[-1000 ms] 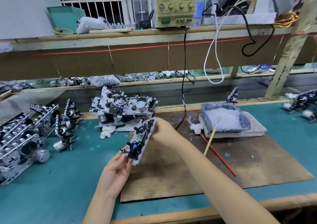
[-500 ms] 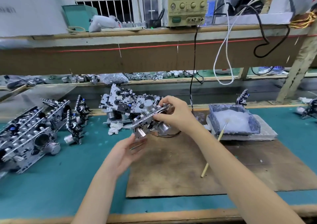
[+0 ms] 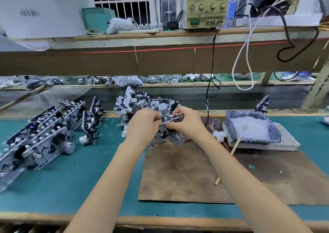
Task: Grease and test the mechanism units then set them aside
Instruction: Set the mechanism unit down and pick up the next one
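1. Pinches the top rim of the mechanism unit with the curled fingers of the left hand; thumb hidden behind the knuckles.
2. Grips the same rim from the other side with the right hand, fingers bent over the metal strip and closed on it.
3. Holds the unit at frame centre, tilted, with its round motor can at the lower right, over the far edge of the cardboard mat; cannot tell whether it touches the mat.
4. Just behind the knuckles: a heap of units, near enough to crowd any move away from the body.
5. At left, well apart from the hands: a row of units standing on edge on the teal bench mat.
6. At right centre, near the right wrist: a grease tray, with a brush leaning on its rim and its handle running down onto the cardboard.
7. Just right of the right hand: a black lead hanging from the power supply at top centre.
8. Open room below the hands: bare cardboard between the forearms, down to the wooden front edge.
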{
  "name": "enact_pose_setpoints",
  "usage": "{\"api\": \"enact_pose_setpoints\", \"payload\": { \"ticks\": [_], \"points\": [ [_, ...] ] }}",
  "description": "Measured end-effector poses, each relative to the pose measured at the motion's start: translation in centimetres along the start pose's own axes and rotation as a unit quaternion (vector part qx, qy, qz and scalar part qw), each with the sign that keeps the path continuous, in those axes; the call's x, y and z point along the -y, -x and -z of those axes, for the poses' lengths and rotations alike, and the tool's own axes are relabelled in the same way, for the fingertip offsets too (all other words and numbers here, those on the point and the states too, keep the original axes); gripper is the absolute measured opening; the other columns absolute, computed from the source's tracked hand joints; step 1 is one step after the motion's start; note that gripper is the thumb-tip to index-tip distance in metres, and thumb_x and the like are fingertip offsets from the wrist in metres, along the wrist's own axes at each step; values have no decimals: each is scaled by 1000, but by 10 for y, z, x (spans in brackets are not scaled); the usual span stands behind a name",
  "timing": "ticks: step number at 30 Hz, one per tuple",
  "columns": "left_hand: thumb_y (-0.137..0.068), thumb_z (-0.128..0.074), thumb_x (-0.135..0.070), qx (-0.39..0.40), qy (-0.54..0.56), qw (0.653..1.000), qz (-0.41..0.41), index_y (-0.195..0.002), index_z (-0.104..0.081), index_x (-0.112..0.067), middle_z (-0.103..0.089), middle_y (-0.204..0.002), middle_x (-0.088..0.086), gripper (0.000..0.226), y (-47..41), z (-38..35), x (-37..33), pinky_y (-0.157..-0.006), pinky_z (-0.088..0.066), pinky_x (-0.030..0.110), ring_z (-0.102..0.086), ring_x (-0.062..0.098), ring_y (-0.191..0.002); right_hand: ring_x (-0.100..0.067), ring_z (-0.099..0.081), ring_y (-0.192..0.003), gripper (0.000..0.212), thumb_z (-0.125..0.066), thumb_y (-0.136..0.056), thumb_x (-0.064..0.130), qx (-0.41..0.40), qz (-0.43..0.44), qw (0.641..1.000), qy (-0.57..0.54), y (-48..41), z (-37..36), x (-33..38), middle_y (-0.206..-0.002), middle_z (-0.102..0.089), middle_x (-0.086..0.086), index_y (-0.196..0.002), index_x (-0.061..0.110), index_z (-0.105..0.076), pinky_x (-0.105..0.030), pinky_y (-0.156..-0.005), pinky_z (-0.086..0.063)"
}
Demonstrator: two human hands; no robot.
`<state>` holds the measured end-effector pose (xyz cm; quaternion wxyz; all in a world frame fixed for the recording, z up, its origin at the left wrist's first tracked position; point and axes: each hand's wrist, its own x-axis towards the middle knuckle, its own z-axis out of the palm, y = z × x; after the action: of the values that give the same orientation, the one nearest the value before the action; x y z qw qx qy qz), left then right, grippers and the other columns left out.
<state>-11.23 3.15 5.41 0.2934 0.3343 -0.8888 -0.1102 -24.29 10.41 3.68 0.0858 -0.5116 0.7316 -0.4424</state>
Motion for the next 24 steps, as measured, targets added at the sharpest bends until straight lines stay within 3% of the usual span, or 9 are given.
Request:
{"api": "enact_pose_setpoints", "payload": {
  "ticks": [5,11,14,16,19,24],
  "points": [
    [-94,-52,-11,56,-52,996,38,-91,-64,0,-60,-100,11,17,2,-2,5,-75,-42,35,-55,31,-96,-16,-55,-79,12,-62,-87,17,67,-9,997,-33,1,11,3,-90,-64,-13,-93,7,-66,-26,-68,-45],
    [-91,-56,-10,16,20,992,125,-92,-62,-5,-61,-97,11,8,34,33,42,-82,-43,36,-54,31,-96,-8,-54,-72,6,-61,-88,19,107,95,990,-8,-14,-11,50,-77,-59,7,-82,21,-61,-24,-69,-45],
    [-88,-60,-8,-10,29,988,149,-87,-63,-6,-54,-79,-1,4,60,72,66,-71,-36,27,-53,23,-85,-13,-53,-76,8,-62,-87,19,159,154,975,-20,-13,-43,84,-78,-57,5,-82,19,-56,-25,-70,-43],
    [-87,-62,-8,-8,11,985,171,-82,-62,-10,-52,-75,-5,5,84,104,82,-67,-33,23,-51,17,-79,-15,-52,-77,8,-61,-88,17,195,193,961,-34,-5,-70,109,-80,-56,2,-83,17,-55,-25,-72,-42],
    [-84,-65,-6,-2,-29,975,218,-83,-65,-6,-56,-76,-1,2,131,150,107,-67,-34,23,-49,13,-76,-10,-47,-72,8,-59,-89,16,261,255,930,-50,15,-115,149,-81,-53,1,-84,14,-53,-11,-62,-36],
    [-81,-70,-6,-3,-89,934,346,-81,-69,-4,-60,-78,0,3,226,210,135,-69,-37,22,-53,12,-77,-18,-48,-83,10,-55,-92,18,382,344,857,-46,69,-191,213,-89,-55,-6,-90,8,-55,-25,-66,-31]
  ]
}}
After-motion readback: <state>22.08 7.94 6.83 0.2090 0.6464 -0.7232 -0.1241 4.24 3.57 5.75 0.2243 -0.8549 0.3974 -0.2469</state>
